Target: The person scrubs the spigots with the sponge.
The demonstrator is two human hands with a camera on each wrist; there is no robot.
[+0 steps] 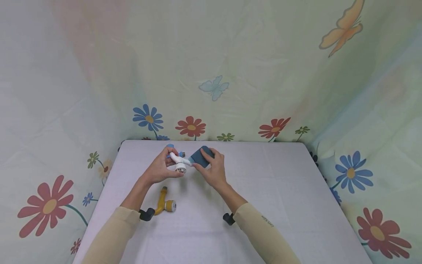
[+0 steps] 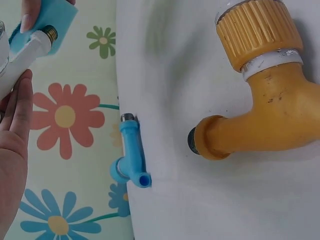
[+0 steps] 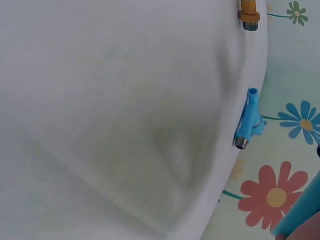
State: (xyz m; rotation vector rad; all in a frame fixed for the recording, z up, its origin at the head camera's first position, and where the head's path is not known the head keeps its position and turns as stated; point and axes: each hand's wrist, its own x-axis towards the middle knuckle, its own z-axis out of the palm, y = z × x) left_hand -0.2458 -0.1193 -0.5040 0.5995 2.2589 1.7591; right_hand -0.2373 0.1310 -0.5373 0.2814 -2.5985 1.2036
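My left hand holds a white plastic tap between thumb and fingers, raised over the table. The tap's threaded metal end shows in the left wrist view, close to a flat teal piece. My right hand grips that piece, whose exact kind I cannot tell. A blue tap lies near the table's far edge, partly behind my left hand in the head view. Below my left hand lies a yellow tap, seen large in the left wrist view. Only a bit of my right hand shows in the right wrist view.
A white cloth covers the table. Flowered curtain stands behind and at both sides. Black wrist cameras are strapped beneath both forearms, the left one close beside the yellow tap.
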